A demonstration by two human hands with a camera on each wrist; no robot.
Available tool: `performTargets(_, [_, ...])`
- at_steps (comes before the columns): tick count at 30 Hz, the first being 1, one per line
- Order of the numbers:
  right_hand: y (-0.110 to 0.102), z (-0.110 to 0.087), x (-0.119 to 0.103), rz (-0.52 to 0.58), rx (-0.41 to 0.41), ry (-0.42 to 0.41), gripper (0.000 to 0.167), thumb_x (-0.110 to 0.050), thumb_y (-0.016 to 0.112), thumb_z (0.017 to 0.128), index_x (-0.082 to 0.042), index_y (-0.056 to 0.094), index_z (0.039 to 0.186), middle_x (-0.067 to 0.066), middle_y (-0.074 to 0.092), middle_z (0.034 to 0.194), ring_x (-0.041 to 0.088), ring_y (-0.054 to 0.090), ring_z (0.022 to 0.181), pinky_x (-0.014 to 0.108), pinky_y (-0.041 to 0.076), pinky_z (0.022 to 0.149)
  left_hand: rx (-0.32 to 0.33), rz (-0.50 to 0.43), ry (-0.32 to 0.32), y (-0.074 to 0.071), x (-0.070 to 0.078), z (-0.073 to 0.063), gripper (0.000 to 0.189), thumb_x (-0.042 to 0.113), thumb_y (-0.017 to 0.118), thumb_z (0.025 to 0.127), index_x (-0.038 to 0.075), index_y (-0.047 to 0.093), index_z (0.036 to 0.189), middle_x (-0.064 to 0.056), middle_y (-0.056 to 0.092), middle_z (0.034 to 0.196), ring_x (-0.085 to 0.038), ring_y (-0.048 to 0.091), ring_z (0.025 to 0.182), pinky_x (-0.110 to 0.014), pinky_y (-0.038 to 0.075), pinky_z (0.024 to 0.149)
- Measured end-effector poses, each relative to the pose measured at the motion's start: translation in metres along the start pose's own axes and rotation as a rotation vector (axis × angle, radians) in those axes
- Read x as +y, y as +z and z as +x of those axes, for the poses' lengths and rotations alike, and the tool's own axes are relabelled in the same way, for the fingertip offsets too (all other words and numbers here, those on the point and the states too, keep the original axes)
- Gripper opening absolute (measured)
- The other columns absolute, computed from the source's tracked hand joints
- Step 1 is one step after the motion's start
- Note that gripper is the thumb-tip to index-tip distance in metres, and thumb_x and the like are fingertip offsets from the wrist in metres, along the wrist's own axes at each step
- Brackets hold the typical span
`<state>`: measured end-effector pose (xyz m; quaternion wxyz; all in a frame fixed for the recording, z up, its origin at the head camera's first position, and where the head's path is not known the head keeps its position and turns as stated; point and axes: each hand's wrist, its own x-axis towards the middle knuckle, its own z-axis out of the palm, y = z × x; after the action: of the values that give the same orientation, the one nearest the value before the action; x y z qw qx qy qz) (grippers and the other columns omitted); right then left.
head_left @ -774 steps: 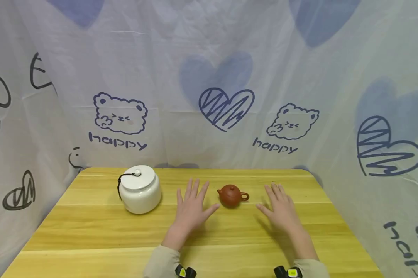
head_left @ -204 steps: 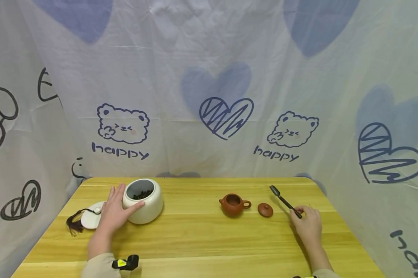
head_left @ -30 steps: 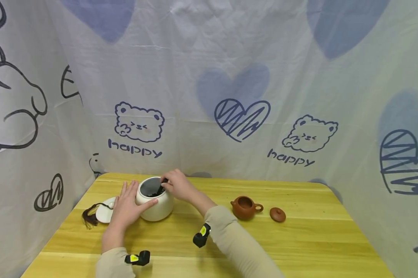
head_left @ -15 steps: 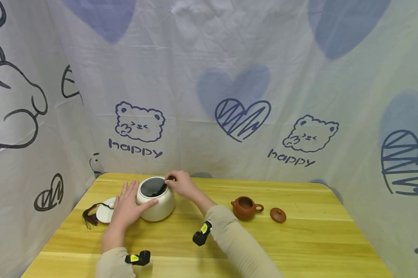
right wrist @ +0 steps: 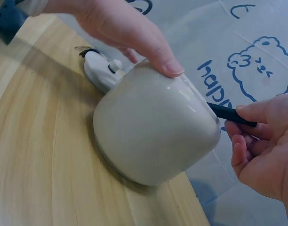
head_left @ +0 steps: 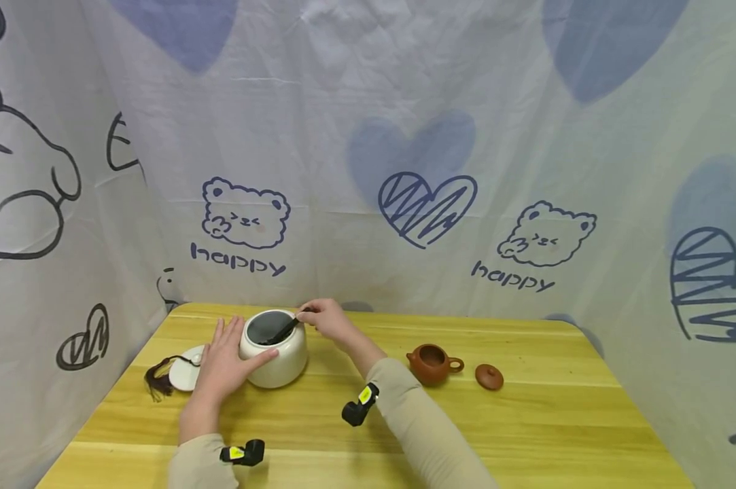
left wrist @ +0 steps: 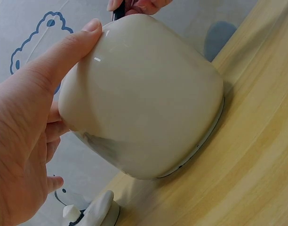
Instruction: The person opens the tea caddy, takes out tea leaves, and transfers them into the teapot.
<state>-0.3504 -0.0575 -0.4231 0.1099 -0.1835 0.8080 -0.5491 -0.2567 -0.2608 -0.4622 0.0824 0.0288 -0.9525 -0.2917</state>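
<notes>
A white ceramic tea jar (head_left: 274, 367) stands lidless on the table, its mouth facing up. My left hand (head_left: 223, 363) holds its left side, the thumb (left wrist: 71, 49) at the front near the rim and the fingers around the far left. With thumb and fingers, my right hand (head_left: 331, 322) pinches the handle of a black tea scoop (head_left: 287, 331) at the jar's right rim. The scoop slants down into the jar, its head hidden inside. In the right wrist view, the handle (right wrist: 224, 112) lies across the rim between thumb and curled fingers.
The white jar lid (head_left: 184, 372) with its dark tassel (head_left: 158, 380) lies left of the left hand. Right of the right forearm stands an open reddish-brown teapot (head_left: 430, 367), with its small lid (head_left: 488, 377) beside it. A printed cloth (head_left: 343, 272) hangs behind the wooden table (head_left: 557, 407).
Over the last second my right hand has drawn back slightly to the right, and more of the scoop's handle shows above the rim. Earlier, the scoop was lifted at the table's right side.
</notes>
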Motion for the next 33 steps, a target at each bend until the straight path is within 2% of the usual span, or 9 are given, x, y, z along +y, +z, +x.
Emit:
performTargets(3, [-0.002,0.0,0.003,0.108,0.008,0.053,0.019,-0.012,0.062,0.094,0.004,0.071,0.102,-0.003,0.056,0.078,0.011,0.046,0.07,0.019,0.039,0.058,-0.005,0.0,-0.003,0.0,0.001,0.0,0.116,0.074,0.059,0.079,-0.001,0.014,0.155,-0.025,0.013,0.162,-0.046,0.001,0.15,-0.072,0.004,0.115])
performTargets(5, [-0.004,0.001,0.005,0.158,0.011,0.078,0.02,-0.011,0.062,0.094,0.005,0.07,0.103,0.002,0.062,0.082,0.014,0.048,0.073,0.019,0.041,0.061,-0.006,0.001,-0.005,-0.001,0.001,-0.001,0.116,0.074,0.06,0.079,-0.001,0.014,0.155,-0.024,0.012,0.162,-0.045,0.001,0.15,-0.072,0.004,0.115])
performTargets(10, [-0.009,0.001,0.009,0.19,0.041,0.085,0.022,-0.013,0.062,0.094,0.004,0.071,0.105,0.013,0.068,0.092,0.016,0.049,0.075,0.025,0.043,0.067,-0.006,0.003,-0.005,-0.001,0.001,-0.001,0.116,0.074,0.06,0.079,-0.001,0.014,0.155,-0.025,0.012,0.162,-0.046,0.001,0.15,-0.072,0.004,0.115])
performTargets(14, [-0.012,0.001,0.009,0.182,0.072,0.081,0.022,-0.015,0.063,0.094,0.003,0.071,0.104,0.018,0.068,0.096,0.016,0.049,0.075,0.024,0.042,0.066,-0.009,0.002,-0.008,-0.001,0.001,-0.001,0.116,0.074,0.059,0.079,-0.001,0.014,0.155,-0.025,0.012,0.162,-0.045,0.0,0.15,-0.072,0.004,0.115])
performTargets(20, [-0.016,0.0,0.008,0.188,0.103,0.089,0.022,-0.017,0.061,0.095,0.002,0.07,0.104,0.001,0.063,0.083,0.015,0.048,0.075,0.023,0.042,0.066,-0.016,-0.005,-0.013,-0.003,0.004,-0.001,0.115,0.073,0.06,0.079,-0.001,0.014,0.155,-0.024,0.011,0.162,-0.045,-0.002,0.15,-0.071,0.003,0.116])
performTargets(25, [-0.017,0.0,0.007,0.187,0.136,0.074,0.022,-0.016,0.062,0.095,0.002,0.07,0.103,-0.001,0.062,0.082,0.014,0.049,0.076,0.023,0.043,0.067,-0.018,-0.005,-0.011,-0.005,0.006,-0.002,0.115,0.072,0.06,0.08,-0.001,0.013,0.155,-0.025,0.011,0.162,-0.045,-0.003,0.15,-0.071,0.002,0.116])
performTargets(27, [-0.016,0.0,0.006,0.141,0.15,0.026,0.021,-0.015,0.063,0.095,0.002,0.071,0.103,0.001,0.063,0.084,0.013,0.049,0.076,0.021,0.042,0.065,-0.019,-0.004,-0.01,-0.005,0.006,-0.002,0.115,0.072,0.06,0.08,-0.001,0.013,0.155,-0.025,0.012,0.161,-0.045,-0.001,0.15,-0.072,0.003,0.115])
performTargets(29, [-0.014,-0.001,0.004,0.05,0.15,-0.049,0.019,-0.015,0.063,0.094,0.001,0.071,0.102,0.006,0.065,0.086,0.012,0.049,0.076,0.02,0.041,0.063,-0.019,-0.003,-0.01,-0.005,0.006,-0.002,0.115,0.072,0.06,0.08,-0.001,0.014,0.155,-0.025,0.012,0.161,-0.046,0.0,0.15,-0.072,0.004,0.115])
performTargets(33, [-0.007,-0.005,-0.002,-0.263,0.114,-0.252,0.016,-0.015,0.063,0.095,-0.003,0.071,0.101,0.01,0.068,0.088,0.012,0.051,0.074,0.018,0.041,0.064,-0.018,-0.002,-0.011,-0.004,0.005,-0.002,0.114,0.072,0.06,0.08,-0.001,0.014,0.155,-0.025,0.012,0.162,-0.046,0.001,0.15,-0.072,0.005,0.115])
